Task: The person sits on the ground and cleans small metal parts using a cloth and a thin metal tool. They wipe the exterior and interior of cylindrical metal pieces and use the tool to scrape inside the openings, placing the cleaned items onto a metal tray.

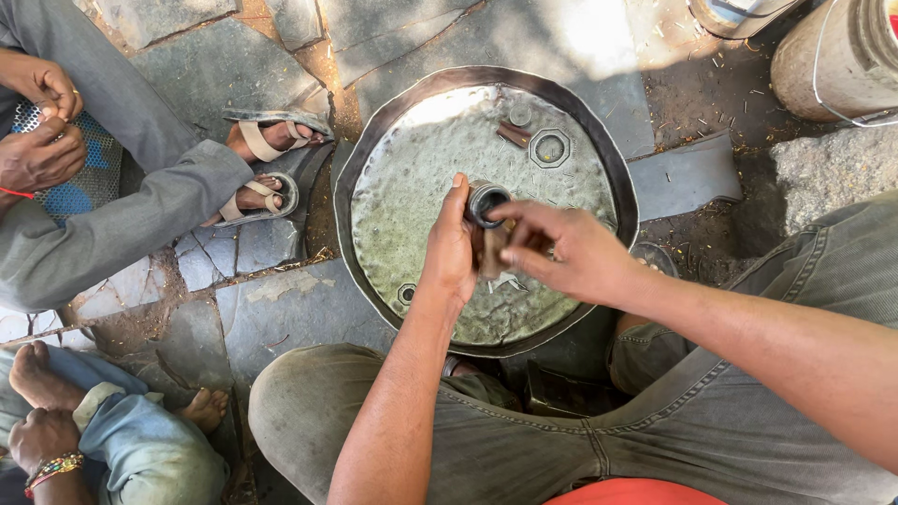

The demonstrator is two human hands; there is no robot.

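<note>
My left hand point(451, 252) grips a short metal cylinder point(485, 200), a hollow sleeve-like part, over a wide round metal pan point(374, 159). My right hand point(561, 248) pinches a small brownish piece point(493, 252) right against the cylinder's lower side. Both hands meet over the pan's middle. In the pan lie a large hexagonal nut point(549, 148), a small brown rod point(513, 134), a round washer point(520, 115) and a little nut point(406, 294) near the front rim.
A seated person in grey trousers and sandals point(267, 140) is at the left, their hands point(37, 154) on a blue mesh item. Another barefoot person point(56, 411) sits at lower left. A metal bucket point(837, 56) and a rock point(823, 173) stand at right on stone paving.
</note>
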